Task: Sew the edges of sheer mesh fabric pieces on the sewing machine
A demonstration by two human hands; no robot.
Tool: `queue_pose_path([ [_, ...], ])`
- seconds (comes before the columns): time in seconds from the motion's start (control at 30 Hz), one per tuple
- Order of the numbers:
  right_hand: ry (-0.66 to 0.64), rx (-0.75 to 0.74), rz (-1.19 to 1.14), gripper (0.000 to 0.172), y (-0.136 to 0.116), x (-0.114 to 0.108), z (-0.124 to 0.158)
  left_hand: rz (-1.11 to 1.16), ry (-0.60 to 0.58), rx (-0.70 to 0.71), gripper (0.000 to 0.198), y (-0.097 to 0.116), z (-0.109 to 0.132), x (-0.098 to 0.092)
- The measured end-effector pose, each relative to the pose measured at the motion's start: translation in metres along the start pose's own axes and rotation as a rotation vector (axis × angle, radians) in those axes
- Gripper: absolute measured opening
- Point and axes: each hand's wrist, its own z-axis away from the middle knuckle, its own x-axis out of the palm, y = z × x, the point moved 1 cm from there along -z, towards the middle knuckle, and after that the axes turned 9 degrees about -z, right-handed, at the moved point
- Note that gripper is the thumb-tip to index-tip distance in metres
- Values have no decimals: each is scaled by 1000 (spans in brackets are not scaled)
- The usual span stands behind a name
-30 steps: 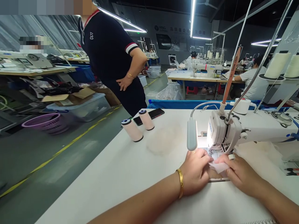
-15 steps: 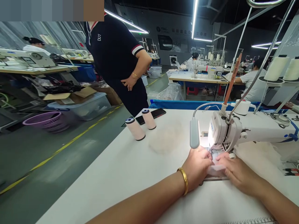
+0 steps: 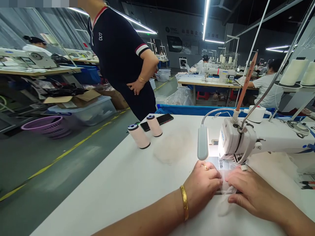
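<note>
- Looking down at the tabletop [image 3: 133, 190], we find a narrow piece of sheer white fabric [image 3: 224, 188] lying between our two hands, just on our side of the sewing machine's head [image 3: 227, 139].
- Our left hand [image 3: 203, 185] sits at the fabric's left edge, its fingers curled and bunched close together; we cannot tell whether they pinch the fabric or only press it.
- Our right hand [image 3: 251, 190] comes in from the other side, fingertips on the fabric's right part and thumb spread away from the forefinger, with the gap facing left.
- Between and below the fingertips, we see a loose, gauzy end of the fabric trailing toward us over the white surface.
- Beyond the fingertips, the fabric's far end runs toward the presser area under the machine's head, where glare and sheer layers blur the detail for us.
- Near our left hand, we have a grey lamp [image 3: 202, 143] hanging just beyond the knuckles.
- Farther left on the tabletop, well apart from both hands, we see two pale pink thread spools [image 3: 139, 137] standing near a dark phone [image 3: 166, 119].
</note>
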Motion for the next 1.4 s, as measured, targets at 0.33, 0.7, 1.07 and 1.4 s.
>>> queue_pose_path([
  [0.33,48,-37,41,17,6,6,-3,-63,6,6,22,-12,-6,-1],
  [0.7,41,-67,84,12,4,6,-5,-57,-61,39,17,-11,-1,1],
  [1.07,88,-24,113,14,12,12,-9,-100,-4,41,20,-17,-7,3],
  [1.4,169,49,178,26,28,26,-8,-160,-28,16,22,-23,-13,8],
])
